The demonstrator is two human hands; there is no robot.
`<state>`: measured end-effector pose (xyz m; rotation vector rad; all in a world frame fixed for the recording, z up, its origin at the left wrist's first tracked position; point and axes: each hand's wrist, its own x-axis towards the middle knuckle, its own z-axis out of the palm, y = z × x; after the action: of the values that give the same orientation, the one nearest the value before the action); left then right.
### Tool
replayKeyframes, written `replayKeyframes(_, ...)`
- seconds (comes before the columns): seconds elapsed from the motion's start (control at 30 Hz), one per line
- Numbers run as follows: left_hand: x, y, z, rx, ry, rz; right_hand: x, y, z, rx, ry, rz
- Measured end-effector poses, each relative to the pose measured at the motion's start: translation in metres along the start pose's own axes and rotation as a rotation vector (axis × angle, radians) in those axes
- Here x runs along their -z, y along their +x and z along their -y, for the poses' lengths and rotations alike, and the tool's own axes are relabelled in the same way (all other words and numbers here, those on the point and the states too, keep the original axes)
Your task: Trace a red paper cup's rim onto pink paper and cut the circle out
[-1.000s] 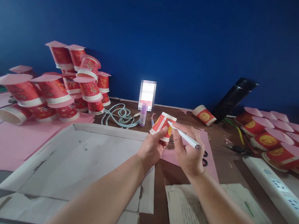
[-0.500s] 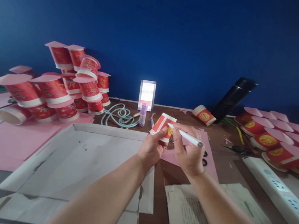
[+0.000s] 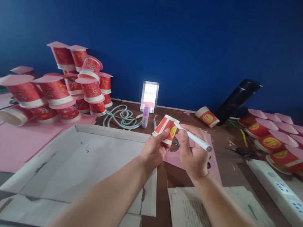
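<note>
A red paper cup (image 3: 166, 125) with a white band and a gold emblem is held tilted in my left hand (image 3: 155, 148), thumb across its side. My right hand (image 3: 194, 154) grips a white marker (image 3: 196, 139) like a pen. The marker's tip is close by the cup's side near the white band; whether it touches I cannot tell. Below the hands lies pink paper (image 3: 213, 158) with a round cut-out, and scissors partly hidden by my right hand rest on it. Behind the cup stands a purple glue stick (image 3: 145, 117).
Stacked red cups with pink paper tops (image 3: 53, 88) stand left, more cups (image 3: 272, 141) right. An open white box lid (image 3: 78, 170) lies front left. Also around are a coiled cable (image 3: 120, 117), a leaning black flask (image 3: 236, 100), a tipped cup (image 3: 207, 116), and a power strip (image 3: 282, 196).
My right hand has moved slightly right with the marker, and the marker's tip has shifted right along the cup. The cup in my left hand has turned or tilted a little.
</note>
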<state>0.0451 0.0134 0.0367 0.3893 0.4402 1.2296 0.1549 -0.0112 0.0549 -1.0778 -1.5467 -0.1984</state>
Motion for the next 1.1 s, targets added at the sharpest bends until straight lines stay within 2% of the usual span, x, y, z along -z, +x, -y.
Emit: replayKeyframes(1.1, 0.0035, 0.0027, 0.0034, -0.019, 0.057, 0.014, -0.0014, 0.0042, 0.0048, 0.035, -0.027, 0.02)
